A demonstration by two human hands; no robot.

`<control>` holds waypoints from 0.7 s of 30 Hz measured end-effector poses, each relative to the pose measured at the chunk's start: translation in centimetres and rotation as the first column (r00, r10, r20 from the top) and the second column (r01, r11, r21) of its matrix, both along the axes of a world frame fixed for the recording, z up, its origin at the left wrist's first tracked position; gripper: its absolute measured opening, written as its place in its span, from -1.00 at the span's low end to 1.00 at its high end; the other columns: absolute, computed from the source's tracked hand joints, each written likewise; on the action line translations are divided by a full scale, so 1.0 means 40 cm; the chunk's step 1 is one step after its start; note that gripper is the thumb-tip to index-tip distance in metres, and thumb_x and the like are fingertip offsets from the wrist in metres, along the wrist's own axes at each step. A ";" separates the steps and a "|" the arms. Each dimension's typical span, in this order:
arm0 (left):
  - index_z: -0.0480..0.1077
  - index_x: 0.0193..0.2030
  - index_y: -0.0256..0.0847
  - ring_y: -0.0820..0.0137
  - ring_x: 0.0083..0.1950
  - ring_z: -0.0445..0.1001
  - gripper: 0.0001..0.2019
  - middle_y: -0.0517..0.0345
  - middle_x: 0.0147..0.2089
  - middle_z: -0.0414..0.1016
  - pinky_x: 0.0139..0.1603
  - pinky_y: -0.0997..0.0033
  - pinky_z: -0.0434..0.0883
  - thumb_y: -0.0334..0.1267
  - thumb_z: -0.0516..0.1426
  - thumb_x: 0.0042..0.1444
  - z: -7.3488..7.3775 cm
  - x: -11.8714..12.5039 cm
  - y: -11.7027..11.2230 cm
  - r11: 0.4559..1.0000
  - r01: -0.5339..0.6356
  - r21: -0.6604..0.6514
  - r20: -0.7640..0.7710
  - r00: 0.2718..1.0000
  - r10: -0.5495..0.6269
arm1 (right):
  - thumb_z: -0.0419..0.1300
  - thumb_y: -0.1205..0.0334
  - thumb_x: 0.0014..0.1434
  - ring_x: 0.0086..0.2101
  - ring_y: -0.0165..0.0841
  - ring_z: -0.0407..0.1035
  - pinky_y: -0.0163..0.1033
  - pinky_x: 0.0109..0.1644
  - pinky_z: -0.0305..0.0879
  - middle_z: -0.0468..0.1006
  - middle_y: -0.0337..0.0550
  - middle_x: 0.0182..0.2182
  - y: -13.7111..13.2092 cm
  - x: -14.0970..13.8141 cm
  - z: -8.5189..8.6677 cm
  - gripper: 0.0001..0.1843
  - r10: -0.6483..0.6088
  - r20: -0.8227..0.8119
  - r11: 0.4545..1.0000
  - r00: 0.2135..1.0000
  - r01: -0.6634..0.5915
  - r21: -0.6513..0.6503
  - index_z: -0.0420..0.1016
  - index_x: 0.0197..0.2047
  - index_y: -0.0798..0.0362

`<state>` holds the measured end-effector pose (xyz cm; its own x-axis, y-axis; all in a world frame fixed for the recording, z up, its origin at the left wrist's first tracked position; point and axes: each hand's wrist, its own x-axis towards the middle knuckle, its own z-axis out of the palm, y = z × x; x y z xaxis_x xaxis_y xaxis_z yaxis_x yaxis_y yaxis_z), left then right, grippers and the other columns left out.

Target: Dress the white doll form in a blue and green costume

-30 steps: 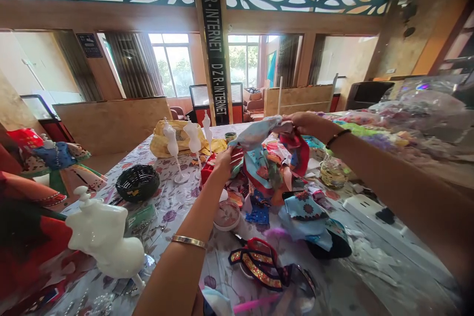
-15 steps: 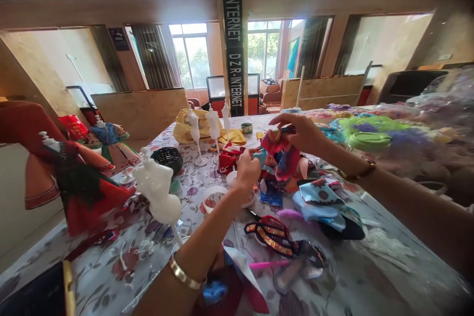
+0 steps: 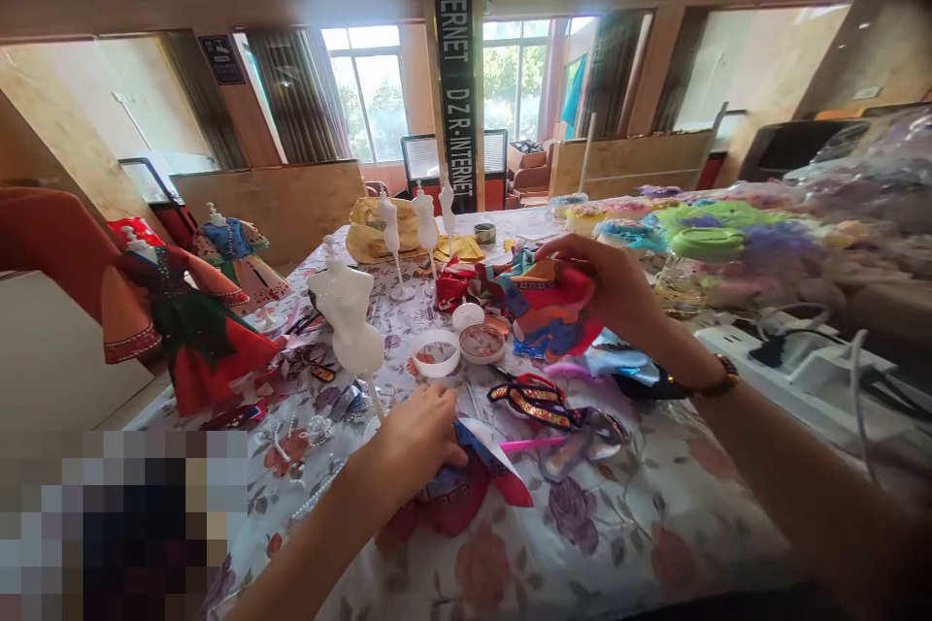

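My right hand (image 3: 608,286) grips a bunch of fabric scraps (image 3: 546,296) in red, blue, orange and teal, lifted over the middle of the table. My left hand (image 3: 418,437) is low over a red, blue and white piece of cloth (image 3: 502,475), thumb apart from the fingers, the palm hidden. Just beyond it stands a white mannequin (image 3: 353,315) on a thin stem. Between the hands lie a white ring of tape (image 3: 437,354), a round open container (image 3: 482,344) and sequined trim (image 3: 535,403) beside red-handled scissors (image 3: 539,383).
Three small white mannequins (image 3: 426,223) stand at the back before a yellow bag (image 3: 368,231). Dressed mannequins, one in a red and green dress (image 3: 189,320), are on the left. To the right are a white power strip (image 3: 808,388), a green-lidded jar (image 3: 703,247) and fluffy coloured material (image 3: 793,257).
My left hand has left the scrap pile and come back toward me, down to the cloth. My right hand has moved slightly right with the scraps. The view has shifted.
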<state>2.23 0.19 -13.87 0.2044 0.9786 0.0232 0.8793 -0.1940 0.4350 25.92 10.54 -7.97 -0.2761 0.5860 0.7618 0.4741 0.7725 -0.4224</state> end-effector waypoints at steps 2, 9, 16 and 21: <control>0.44 -0.40 -0.21 0.15 -0.13 0.45 -0.84 0.04 -0.22 0.52 -0.10 0.27 0.34 -0.41 0.23 -0.22 -0.017 -0.012 -0.013 0.999 0.029 -0.033 -0.048 0.998 -0.030 | 0.06 0.30 0.19 -0.46 -0.39 0.38 -0.30 -0.41 0.17 0.55 -0.23 -0.47 -0.021 0.002 -0.009 -0.81 -0.039 -0.054 0.999 0.998 0.040 0.009 0.50 -0.24 0.02; 0.36 -0.37 -0.22 0.27 -0.24 0.41 -0.79 0.00 -0.29 0.47 -0.17 0.28 0.32 -0.38 -0.08 0.11 -0.074 -0.041 -0.036 0.985 0.050 0.168 -0.128 0.991 -0.029 | 0.07 0.11 0.22 -0.68 -0.51 0.06 -0.33 -0.59 -0.07 0.29 -0.33 -0.67 -0.018 0.081 -0.015 -0.76 -0.257 -0.343 0.966 0.903 0.237 -0.100 0.53 -0.30 0.01; 0.33 -0.26 -0.21 0.24 -0.35 0.45 -0.79 0.01 -0.40 0.46 -0.31 0.32 0.25 -0.45 -0.09 0.08 -0.077 -0.021 -0.002 0.952 -0.093 0.292 -0.111 0.985 0.130 | 0.01 0.23 0.23 -0.49 -0.41 0.34 -0.32 -0.48 0.19 0.55 -0.15 -0.38 0.084 0.162 0.011 -0.71 -0.283 -0.308 0.959 0.908 0.278 -0.061 0.45 -0.04 0.01; 0.33 -0.15 -0.26 0.22 -0.35 0.49 -0.70 -0.03 -0.39 0.49 -0.42 0.37 0.19 -0.52 -0.15 0.12 -0.005 0.019 0.007 0.947 -0.258 0.193 -0.088 0.956 0.279 | 0.03 0.39 0.19 -0.13 -0.21 0.40 -0.11 -0.06 0.25 0.55 0.00 -0.12 0.181 0.175 0.038 -0.63 -0.420 -0.135 0.907 0.898 0.421 -0.016 0.41 0.05 0.03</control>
<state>2.97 0.46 -14.08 -0.0541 0.9796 0.1934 0.9507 -0.0087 0.3100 32.90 17.80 -6.45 0.0972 0.6149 0.7825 0.6968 0.5194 -0.4947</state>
